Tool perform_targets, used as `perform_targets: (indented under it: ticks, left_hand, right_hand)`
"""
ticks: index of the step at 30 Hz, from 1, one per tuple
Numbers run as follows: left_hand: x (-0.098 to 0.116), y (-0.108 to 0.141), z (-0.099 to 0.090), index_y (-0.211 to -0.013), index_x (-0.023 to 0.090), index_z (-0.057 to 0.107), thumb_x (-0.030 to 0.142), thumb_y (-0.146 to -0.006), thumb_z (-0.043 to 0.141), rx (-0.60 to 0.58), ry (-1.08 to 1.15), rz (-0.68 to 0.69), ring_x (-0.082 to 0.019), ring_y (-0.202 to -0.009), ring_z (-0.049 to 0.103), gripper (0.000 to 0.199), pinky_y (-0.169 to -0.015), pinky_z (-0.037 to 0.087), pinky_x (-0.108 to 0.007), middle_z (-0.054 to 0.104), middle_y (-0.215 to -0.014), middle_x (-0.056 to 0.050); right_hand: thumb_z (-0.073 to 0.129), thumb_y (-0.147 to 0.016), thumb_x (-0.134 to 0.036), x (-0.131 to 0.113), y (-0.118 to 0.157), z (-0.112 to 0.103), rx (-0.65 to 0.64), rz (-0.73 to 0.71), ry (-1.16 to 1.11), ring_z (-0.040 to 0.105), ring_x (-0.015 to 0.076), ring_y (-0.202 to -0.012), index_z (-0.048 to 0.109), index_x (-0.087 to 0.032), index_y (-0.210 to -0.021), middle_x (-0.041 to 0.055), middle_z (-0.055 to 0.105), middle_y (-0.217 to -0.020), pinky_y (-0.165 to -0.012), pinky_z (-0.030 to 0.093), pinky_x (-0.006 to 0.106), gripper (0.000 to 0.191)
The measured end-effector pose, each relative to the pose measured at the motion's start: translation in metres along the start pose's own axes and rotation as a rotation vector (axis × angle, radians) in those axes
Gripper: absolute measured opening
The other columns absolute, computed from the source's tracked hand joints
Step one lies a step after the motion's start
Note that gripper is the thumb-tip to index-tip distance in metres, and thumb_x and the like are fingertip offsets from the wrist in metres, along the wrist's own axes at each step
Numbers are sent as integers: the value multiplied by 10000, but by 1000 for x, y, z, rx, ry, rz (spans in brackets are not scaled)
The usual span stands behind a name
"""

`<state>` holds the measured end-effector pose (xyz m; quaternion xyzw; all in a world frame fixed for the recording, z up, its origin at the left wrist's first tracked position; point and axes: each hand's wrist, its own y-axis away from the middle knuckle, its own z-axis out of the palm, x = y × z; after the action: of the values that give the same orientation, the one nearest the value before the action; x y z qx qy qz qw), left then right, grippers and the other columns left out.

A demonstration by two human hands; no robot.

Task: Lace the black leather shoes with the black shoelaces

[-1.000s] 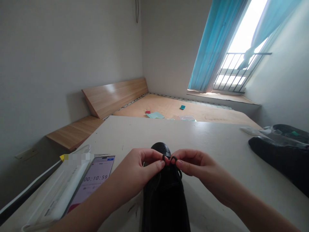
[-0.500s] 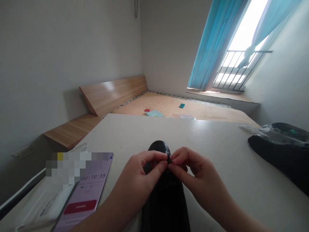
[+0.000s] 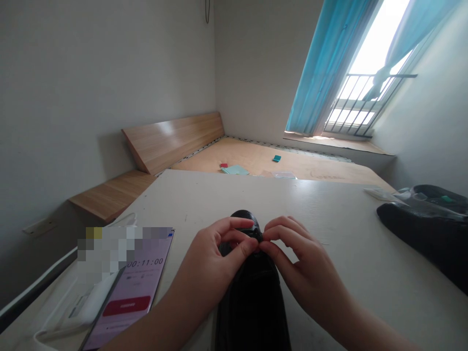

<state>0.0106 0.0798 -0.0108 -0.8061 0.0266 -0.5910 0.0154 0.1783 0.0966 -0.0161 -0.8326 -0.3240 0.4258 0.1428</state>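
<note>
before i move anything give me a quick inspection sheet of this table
surface: pale table, a few dark scuffs
job's things: black shoe between the hands, what the fingers pinch is hidden
hands: left hand and right hand both on the top of the shoe, fingertips nearly meeting
clutter: phone showing a timer at 00:11:00 left of the shoe, dark bag with clear plastic wrap at the right
cables: white cable behind the phone
surroundings: wooden bed frame beyond the table, blue curtain, barred balcony railing
</note>
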Motion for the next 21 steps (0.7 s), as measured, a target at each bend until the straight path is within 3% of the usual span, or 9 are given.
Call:
perform_targets:
  ticks: [5, 11, 21]
  left_hand:
    - [3, 1, 2, -880, 220, 725, 321, -814, 590, -25, -45, -3, -197, -875, 638, 181, -825, 464, -294, 729, -879, -2]
    - [-1, 7, 2, -976, 250, 702, 273, -789, 587, -58, -92, 68, -207, -978, 605, 221, -901, 429, -323, 699, -994, 5]
    - [-2, 1, 1, -828, 189, 709, 337, -809, 609, -114, 73, 56, -169, -771, 613, 179, -741, 448, -273, 701, -775, -8]
  right_hand:
    - [473, -914, -141, 2, 2, 1, -22, -91, 80, 497, 156, -766, 522, -204, -813, 17, 572, -795, -682, 410, 286, 129]
    - [570, -876, -269, 3, 0, 0, -2, 98, 153, 493, 159, -722, 453, -205, -682, 4, 532, -722, -632, 398, 280, 235]
    - [489, -922, -224, 5, 0, 0, -29, 30, 123, 495, 166, -783, 526, -200, -759, 22, 563, -787, -696, 414, 304, 169]
